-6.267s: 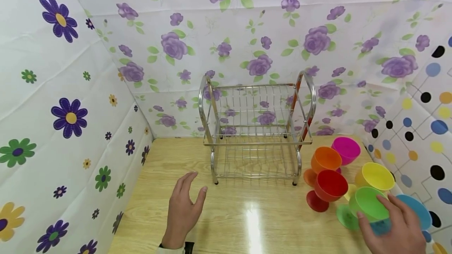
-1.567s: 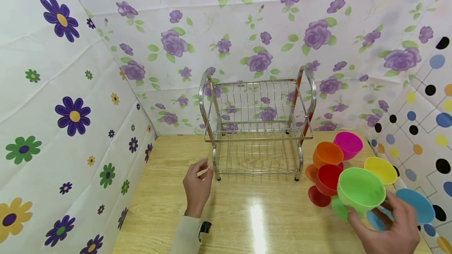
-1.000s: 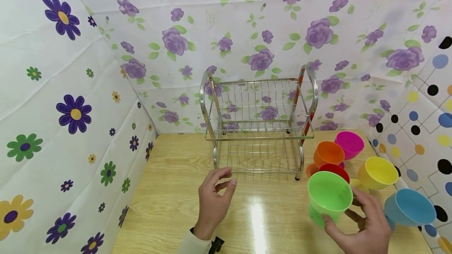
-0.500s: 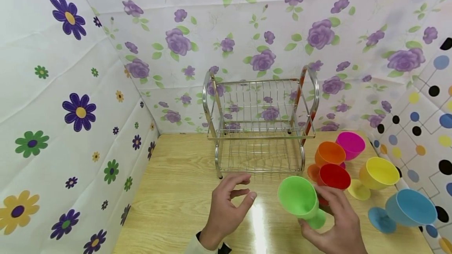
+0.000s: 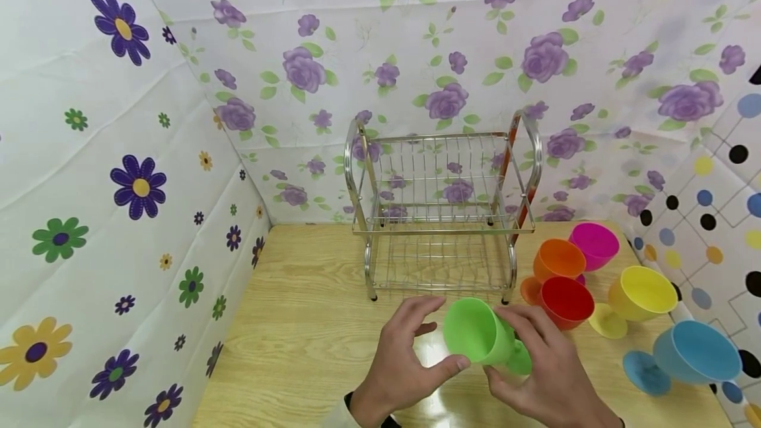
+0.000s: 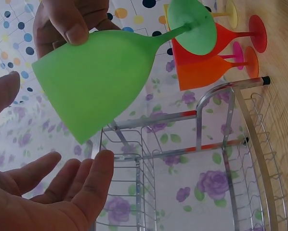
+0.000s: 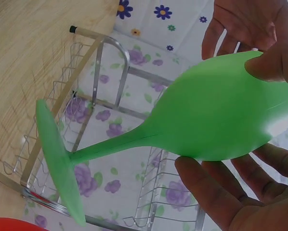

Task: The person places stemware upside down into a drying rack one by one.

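My right hand (image 5: 549, 372) grips the bowl of a green plastic goblet (image 5: 477, 331) with thumb and fingers. The goblet is tilted, its mouth facing left and its round foot to the right. In the right wrist view the thumb lies on one side of the green goblet (image 7: 216, 108) and the fingers on the other. My left hand (image 5: 404, 365) is close to the mouth with fingers and thumb spread. A gap shows between the left fingertips and the rim of the goblet (image 6: 96, 82) in the left wrist view, so that hand appears not to hold it.
Behind the hands stands a two-tier metal dish rack (image 5: 442, 230) on the wooden table (image 5: 285, 329). At the right are upright goblets: red (image 5: 566, 302), orange (image 5: 559, 260), magenta (image 5: 594, 246), yellow (image 5: 642, 293) and blue (image 5: 697, 351). Patterned cloth walls surround the table.
The green goblet was lifted from the group by my right hand, carried left to the table's middle, and tipped mouth-left. My left hand moved right towards it.
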`<action>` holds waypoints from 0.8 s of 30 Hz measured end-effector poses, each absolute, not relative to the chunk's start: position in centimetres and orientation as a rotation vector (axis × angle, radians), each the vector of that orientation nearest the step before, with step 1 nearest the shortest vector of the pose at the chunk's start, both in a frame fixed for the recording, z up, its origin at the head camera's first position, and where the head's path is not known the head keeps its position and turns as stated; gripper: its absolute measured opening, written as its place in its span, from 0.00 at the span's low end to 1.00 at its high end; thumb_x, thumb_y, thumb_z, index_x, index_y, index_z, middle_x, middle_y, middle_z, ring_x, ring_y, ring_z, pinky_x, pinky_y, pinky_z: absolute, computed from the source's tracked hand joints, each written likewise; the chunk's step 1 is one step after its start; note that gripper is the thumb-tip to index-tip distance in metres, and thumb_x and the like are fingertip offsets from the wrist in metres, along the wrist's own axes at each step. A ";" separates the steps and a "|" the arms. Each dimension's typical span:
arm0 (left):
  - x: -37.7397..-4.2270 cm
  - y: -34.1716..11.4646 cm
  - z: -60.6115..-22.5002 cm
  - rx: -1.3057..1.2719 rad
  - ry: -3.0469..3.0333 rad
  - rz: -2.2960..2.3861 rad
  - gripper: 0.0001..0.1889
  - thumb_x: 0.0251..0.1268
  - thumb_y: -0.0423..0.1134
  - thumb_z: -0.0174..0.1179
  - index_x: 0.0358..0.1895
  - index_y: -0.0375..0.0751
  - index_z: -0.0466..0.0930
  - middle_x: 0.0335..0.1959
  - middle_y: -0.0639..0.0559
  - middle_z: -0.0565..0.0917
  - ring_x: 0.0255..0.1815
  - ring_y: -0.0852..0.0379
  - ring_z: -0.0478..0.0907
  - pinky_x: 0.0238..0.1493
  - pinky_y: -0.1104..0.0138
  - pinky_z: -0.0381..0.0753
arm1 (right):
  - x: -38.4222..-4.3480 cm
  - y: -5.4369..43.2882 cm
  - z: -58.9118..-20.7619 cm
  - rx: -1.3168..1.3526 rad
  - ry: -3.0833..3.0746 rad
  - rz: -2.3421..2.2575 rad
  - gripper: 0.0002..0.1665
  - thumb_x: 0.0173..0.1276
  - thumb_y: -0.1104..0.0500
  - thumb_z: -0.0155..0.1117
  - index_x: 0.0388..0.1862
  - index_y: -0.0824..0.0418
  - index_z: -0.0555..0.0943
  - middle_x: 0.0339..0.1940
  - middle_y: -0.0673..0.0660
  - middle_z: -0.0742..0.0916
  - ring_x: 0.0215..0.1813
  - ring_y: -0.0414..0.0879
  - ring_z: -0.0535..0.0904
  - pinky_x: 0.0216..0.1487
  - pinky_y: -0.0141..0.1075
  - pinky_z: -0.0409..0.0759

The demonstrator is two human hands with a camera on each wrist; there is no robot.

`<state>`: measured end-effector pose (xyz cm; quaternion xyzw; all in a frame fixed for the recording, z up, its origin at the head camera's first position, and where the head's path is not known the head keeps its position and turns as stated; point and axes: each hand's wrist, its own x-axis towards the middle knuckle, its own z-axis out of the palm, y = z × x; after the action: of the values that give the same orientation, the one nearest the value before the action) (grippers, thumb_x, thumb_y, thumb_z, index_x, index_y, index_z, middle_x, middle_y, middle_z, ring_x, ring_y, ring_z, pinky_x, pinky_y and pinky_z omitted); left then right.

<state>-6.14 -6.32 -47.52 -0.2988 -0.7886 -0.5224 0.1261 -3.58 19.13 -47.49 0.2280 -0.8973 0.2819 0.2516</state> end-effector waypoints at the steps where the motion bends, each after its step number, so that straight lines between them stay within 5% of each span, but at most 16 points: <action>1: -6.2 -6.3 -47.5 -0.868 -2.312 -1.523 0.41 0.61 0.51 0.79 0.76 0.48 0.72 0.67 0.46 0.79 0.66 0.49 0.80 0.56 0.64 0.91 | -3.7 19.2 -47.5 0.634 -2.445 0.752 0.58 0.32 0.48 0.93 0.68 0.59 0.81 0.58 0.52 0.84 0.51 0.42 0.81 0.54 0.17 0.82; 3: -6.2 -6.1 -47.5 -0.869 -2.339 -1.534 0.42 0.60 0.51 0.79 0.77 0.49 0.71 0.68 0.47 0.78 0.68 0.49 0.79 0.56 0.65 0.90 | -3.9 19.2 -47.4 0.662 -2.445 0.720 0.52 0.44 0.40 0.88 0.68 0.60 0.81 0.58 0.53 0.84 0.52 0.42 0.81 0.52 0.20 0.84; 6: -6.2 -5.9 -47.5 -0.878 -2.371 -1.567 0.44 0.60 0.51 0.80 0.78 0.50 0.70 0.70 0.45 0.77 0.69 0.49 0.79 0.56 0.67 0.89 | -4.1 19.1 -47.3 0.702 -2.450 0.655 0.47 0.62 0.27 0.67 0.67 0.59 0.82 0.58 0.53 0.84 0.52 0.42 0.80 0.50 0.25 0.87; 9: -6.2 -5.7 -47.6 -0.884 -2.391 -1.611 0.45 0.59 0.51 0.80 0.78 0.50 0.69 0.71 0.45 0.76 0.70 0.50 0.78 0.55 0.69 0.89 | -4.2 18.8 -47.1 0.736 -2.472 0.576 0.50 0.69 0.20 0.46 0.66 0.58 0.82 0.58 0.52 0.83 0.54 0.42 0.79 0.49 0.31 0.90; 12: -6.1 -5.6 -47.8 -0.866 -2.426 -1.615 0.45 0.58 0.52 0.81 0.78 0.52 0.69 0.71 0.50 0.76 0.69 0.52 0.78 0.53 0.70 0.89 | -4.1 18.5 -47.0 0.768 -2.514 0.512 0.47 0.66 0.23 0.62 0.68 0.56 0.82 0.60 0.52 0.82 0.56 0.43 0.79 0.48 0.37 0.92; 15: -6.0 -5.6 -47.9 -0.842 -2.463 -1.604 0.44 0.58 0.55 0.80 0.77 0.53 0.70 0.70 0.53 0.77 0.68 0.53 0.79 0.52 0.69 0.89 | -4.0 18.2 -47.0 0.791 -2.536 0.495 0.50 0.49 0.34 0.85 0.68 0.57 0.82 0.60 0.53 0.82 0.57 0.44 0.80 0.47 0.40 0.93; 17: -5.9 -5.6 -48.1 -0.826 -2.484 -1.604 0.43 0.58 0.56 0.80 0.77 0.54 0.71 0.70 0.54 0.77 0.67 0.54 0.79 0.52 0.69 0.89 | -3.9 18.1 -47.0 0.802 -2.534 0.481 0.55 0.37 0.42 0.90 0.67 0.57 0.82 0.59 0.54 0.82 0.56 0.45 0.80 0.47 0.41 0.93; 20: -5.8 -5.6 -48.3 -0.811 -2.497 -1.639 0.42 0.59 0.56 0.79 0.77 0.55 0.71 0.70 0.54 0.77 0.67 0.55 0.79 0.52 0.70 0.89 | -4.0 18.1 -47.3 0.822 -2.519 0.478 0.50 0.48 0.36 0.85 0.67 0.58 0.82 0.58 0.53 0.82 0.56 0.45 0.81 0.47 0.41 0.93; 24: -5.8 -5.7 -48.5 -0.789 -2.492 -1.674 0.41 0.60 0.56 0.78 0.76 0.55 0.72 0.69 0.54 0.77 0.66 0.54 0.79 0.51 0.69 0.90 | -4.1 18.0 -47.5 0.833 -2.491 0.495 0.44 0.72 0.25 0.55 0.67 0.57 0.82 0.58 0.53 0.83 0.55 0.45 0.80 0.47 0.42 0.93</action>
<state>-5.84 -5.71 -48.46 -0.2543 -0.8026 -0.5392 0.0186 -4.13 18.00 -47.54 0.3032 -0.9064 0.1802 0.2323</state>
